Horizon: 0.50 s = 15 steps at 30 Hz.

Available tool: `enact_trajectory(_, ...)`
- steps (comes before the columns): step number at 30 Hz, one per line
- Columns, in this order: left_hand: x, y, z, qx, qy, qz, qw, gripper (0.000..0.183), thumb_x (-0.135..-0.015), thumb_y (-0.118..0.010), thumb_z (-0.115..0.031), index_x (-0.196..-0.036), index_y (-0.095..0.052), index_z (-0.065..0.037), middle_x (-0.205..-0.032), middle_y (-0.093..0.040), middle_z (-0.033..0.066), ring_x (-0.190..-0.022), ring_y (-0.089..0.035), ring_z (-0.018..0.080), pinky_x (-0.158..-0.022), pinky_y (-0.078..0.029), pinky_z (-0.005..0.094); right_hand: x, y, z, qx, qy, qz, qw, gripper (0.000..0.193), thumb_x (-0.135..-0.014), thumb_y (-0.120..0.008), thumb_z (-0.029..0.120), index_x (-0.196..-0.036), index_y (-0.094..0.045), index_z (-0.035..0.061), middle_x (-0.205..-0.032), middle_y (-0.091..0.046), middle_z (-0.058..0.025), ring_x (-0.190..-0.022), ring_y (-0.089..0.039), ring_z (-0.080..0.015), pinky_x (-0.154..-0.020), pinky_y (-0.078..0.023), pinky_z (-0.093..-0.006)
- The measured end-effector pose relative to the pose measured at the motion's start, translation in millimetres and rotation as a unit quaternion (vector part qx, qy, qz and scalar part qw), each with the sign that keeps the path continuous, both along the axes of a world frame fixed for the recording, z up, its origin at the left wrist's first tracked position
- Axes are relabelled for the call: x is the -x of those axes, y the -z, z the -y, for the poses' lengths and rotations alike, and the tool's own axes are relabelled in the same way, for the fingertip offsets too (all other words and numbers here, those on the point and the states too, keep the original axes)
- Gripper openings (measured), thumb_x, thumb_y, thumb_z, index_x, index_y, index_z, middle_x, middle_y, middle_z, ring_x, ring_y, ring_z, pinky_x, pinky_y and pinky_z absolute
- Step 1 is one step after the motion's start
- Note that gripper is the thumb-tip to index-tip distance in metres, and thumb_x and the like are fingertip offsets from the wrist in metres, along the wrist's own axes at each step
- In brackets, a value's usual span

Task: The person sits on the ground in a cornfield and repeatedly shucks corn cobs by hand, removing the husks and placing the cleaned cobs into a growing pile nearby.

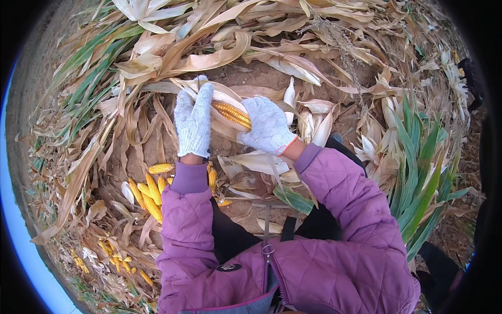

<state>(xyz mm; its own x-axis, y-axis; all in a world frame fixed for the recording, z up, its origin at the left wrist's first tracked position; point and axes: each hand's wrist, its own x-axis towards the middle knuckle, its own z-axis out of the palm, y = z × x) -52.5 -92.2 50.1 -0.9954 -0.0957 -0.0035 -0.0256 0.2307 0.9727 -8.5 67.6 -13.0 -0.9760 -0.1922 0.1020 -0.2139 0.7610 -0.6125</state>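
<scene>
Between my two gloved hands lies an ear of corn (231, 114), its yellow kernels showing through a gap in the pale dry husk (219, 90). My right hand (267, 125), in a white knit glove with an orange cuff edge, is closed round the ear's right end. At the other end, my left hand (193, 121), also in a white glove, grips the husk, which passes by its thumb and fingers. Part of the ear is hidden behind the gloves. Below my left wrist, several bare yellow ears (151, 193) lie piled on the soil.
Dry corn stalks and leaves (209, 57) cover the ground ahead. More bare ears (117, 259) lie farther down on the left. Green leaves (418, 172) stand at the right. Loose husks (261, 162) lie on the brown soil near my knees.
</scene>
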Motion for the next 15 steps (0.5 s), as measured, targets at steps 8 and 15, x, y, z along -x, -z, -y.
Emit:
enact_trajectory(8,5.4,11.7,9.1,0.138,0.008,-0.093,0.986,0.033,-0.097,-0.056,-0.028,-0.108,-0.069,0.001,-0.093,-0.069,0.0115,-0.082,-0.063,0.0193,-0.076,-0.048,0.0332,0.8,4.8,-4.8,-0.012,-0.022,-0.082,0.996,0.064,-0.065,-0.078,0.037,-0.114,-0.054,0.0051,-0.104,-0.057,-0.0164,-0.099,-0.057,-0.0352,-0.087,-0.048,-0.0442)
enact_trajectory(15,5.7,42.0,5.8,-0.339,-0.007,0.147,0.929,0.029,-0.097,-0.057,-0.027,-0.104,-0.068,-0.001,-0.098,-0.068,0.0114,-0.087,-0.065,0.0222,-0.080,-0.051,0.0329,9.2,18.7,-13.0,0.113,-0.070,-0.160,0.978,0.076,-0.069,-0.081,0.047,-0.126,-0.051,0.0062,-0.114,-0.058,-0.0152,-0.108,-0.057,-0.0334,-0.092,-0.047,-0.0409)
